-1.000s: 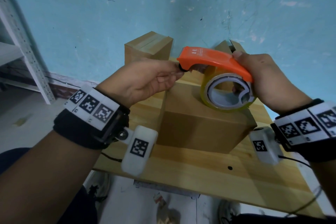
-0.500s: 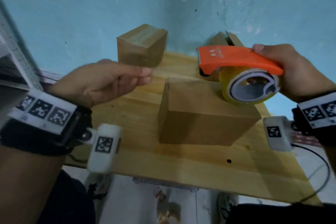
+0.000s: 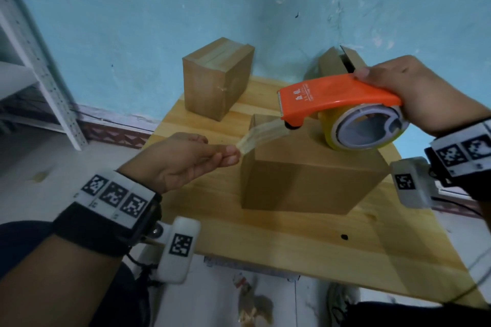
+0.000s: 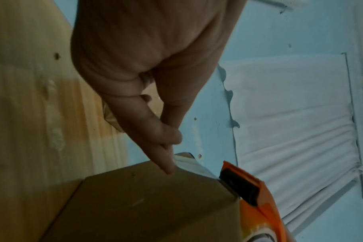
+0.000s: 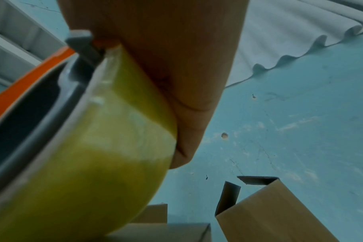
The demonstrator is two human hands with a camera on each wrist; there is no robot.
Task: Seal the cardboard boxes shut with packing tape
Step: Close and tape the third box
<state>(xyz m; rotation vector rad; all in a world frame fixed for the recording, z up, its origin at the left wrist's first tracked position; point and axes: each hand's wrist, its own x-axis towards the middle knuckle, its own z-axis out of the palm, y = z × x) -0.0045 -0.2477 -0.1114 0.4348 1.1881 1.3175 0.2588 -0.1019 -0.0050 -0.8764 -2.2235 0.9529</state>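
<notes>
An orange tape dispenser point(image 3: 332, 95) with a yellowish roll point(image 3: 364, 127) is gripped by my right hand point(image 3: 414, 93) above the right end of the nearest cardboard box point(image 3: 305, 167). A strip of clear tape point(image 3: 261, 134) runs from its blade down-left to my left hand point(image 3: 228, 154), which pinches the strip's free end just left of the box's top edge. In the left wrist view the left hand's fingertips point(image 4: 166, 163) sit at the box corner point(image 4: 155, 196), with the dispenser point(image 4: 249, 193) just beyond. The right wrist view shows the roll point(image 5: 106, 147) against my palm.
A taped box point(image 3: 215, 79) stands at the back left of the wooden table point(image 3: 279, 241). An open-flapped box point(image 3: 337, 64), also in the right wrist view point(image 5: 276, 216), stands at the back right. A blue wall is behind, a white metal shelf point(image 3: 39, 66) at the left.
My left hand left the dispenser's nose, drew back left, and now pinches a strip of tape pulled out from it. The dispenser moved right, above the box's right end.
</notes>
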